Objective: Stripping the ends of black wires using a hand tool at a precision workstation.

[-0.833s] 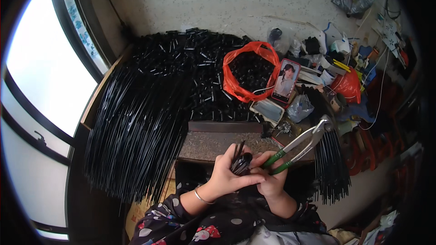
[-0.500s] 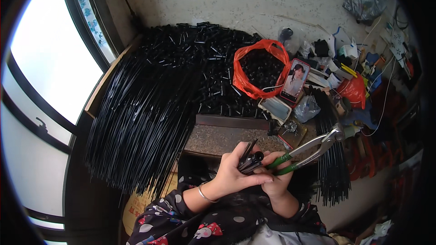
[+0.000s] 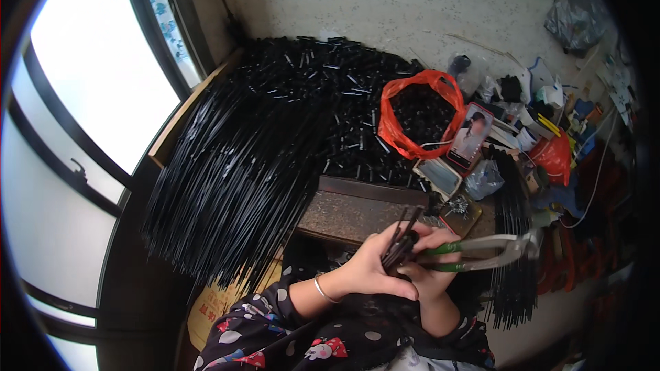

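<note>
My left hand (image 3: 371, 266) is closed round a small bunch of black rods and tubes (image 3: 397, 250), whose ends stick up past the fingers. Right beside it, my right hand (image 3: 432, 287) grips a pair of pincers (image 3: 485, 242) by the green handles. Their metal jaws point to the right, slightly blurred, and lie apart from the bunch. Both hands are close together in front of the worktable's near edge (image 3: 337, 218). How the right fingers sit behind the handles is partly hidden.
Long thin black rods (image 3: 234, 185) overhang the table at left, below a heap of short black tubes (image 3: 330, 72). A red plastic bag (image 3: 393, 139) of black parts, a phone (image 3: 471, 136) and a clear bag (image 3: 485, 180) stand right. Another rod bundle (image 3: 514, 288) hangs at far right.
The pincers have swung from pointing up and right to nearly level. The whole view has shifted, so the table appears farther right. My left hand still holds the black bunch.
</note>
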{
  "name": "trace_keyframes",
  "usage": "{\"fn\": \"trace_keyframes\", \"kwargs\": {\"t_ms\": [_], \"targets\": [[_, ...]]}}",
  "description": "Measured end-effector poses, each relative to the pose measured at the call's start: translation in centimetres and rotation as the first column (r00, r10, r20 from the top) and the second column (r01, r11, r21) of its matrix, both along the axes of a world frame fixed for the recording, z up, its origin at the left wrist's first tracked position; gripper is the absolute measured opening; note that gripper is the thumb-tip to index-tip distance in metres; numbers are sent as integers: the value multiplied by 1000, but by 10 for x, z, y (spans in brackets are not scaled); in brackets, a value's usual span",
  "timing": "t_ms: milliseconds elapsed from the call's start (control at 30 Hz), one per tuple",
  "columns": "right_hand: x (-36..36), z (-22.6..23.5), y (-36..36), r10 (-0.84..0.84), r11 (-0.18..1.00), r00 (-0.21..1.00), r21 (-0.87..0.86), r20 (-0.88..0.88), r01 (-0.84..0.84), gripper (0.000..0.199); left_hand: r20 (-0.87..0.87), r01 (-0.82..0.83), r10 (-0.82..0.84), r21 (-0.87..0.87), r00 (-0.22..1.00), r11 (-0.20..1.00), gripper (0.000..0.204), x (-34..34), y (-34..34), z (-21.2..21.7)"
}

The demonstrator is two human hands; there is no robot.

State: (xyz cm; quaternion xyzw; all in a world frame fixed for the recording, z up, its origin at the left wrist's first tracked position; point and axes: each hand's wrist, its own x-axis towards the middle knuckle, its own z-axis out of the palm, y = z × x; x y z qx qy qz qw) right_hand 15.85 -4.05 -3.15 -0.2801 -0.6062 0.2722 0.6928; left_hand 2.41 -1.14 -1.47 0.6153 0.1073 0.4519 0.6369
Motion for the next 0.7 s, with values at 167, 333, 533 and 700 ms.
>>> {"fn": "trace_keyframes", "kwargs": {"t_ms": [167, 333, 533, 700], "targets": [[8, 20, -21, 193, 764, 917, -534, -348, -363, 27, -19, -65, 63, -131, 998, 989, 53, -20, -4, 18], [43, 23, -48, 476, 417, 879, -889, 36, -189, 24, 146, -263, 275, -95, 950, 960, 100, -60, 31, 5], [19, 25, -47, 610, 535, 777, -803, 152, -263, 34, -164, -289, 285, 1, 944, 957, 60, -54, 21, 16], [23, 25, -49, 648, 190, 640, -726, -413, -661, 54, -148, -347, 351, 53, 925, 936, 40, -50, 13, 23]]}}
